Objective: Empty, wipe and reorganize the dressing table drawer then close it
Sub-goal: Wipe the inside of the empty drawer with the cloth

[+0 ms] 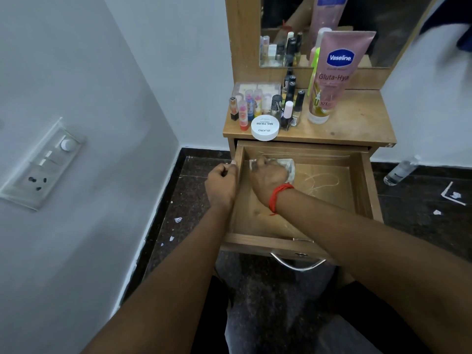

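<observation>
Wiping the far left corner of the open drawer [367,185], the right hand [268,178] has its fingers curled around a bunched pale cloth [290,169] and presses it onto the wooden floor. The drawer is pulled well out of the dressing table, and nothing else shows inside it except faint scratch marks. The left hand [221,183] grips the top edge of the drawer's left wall, probably to keep the drawer from sliding under the rubbing.

What appear to be the drawer's contents stand on the tabletop [357,118], kept out of the cloth's way: a white tub of nail polish remover [264,127] at the front edge, nail polish bottles [288,113] and small coloured lip tubes [244,113] behind it, and a tall pink Vaseline tube [337,72] against the mirror [383,34]. The tub overhangs the edge just above the drawer and could be knocked in. A clear plastic bottle [401,171] and paper scraps [454,195] lie on the dark floor to the right.
</observation>
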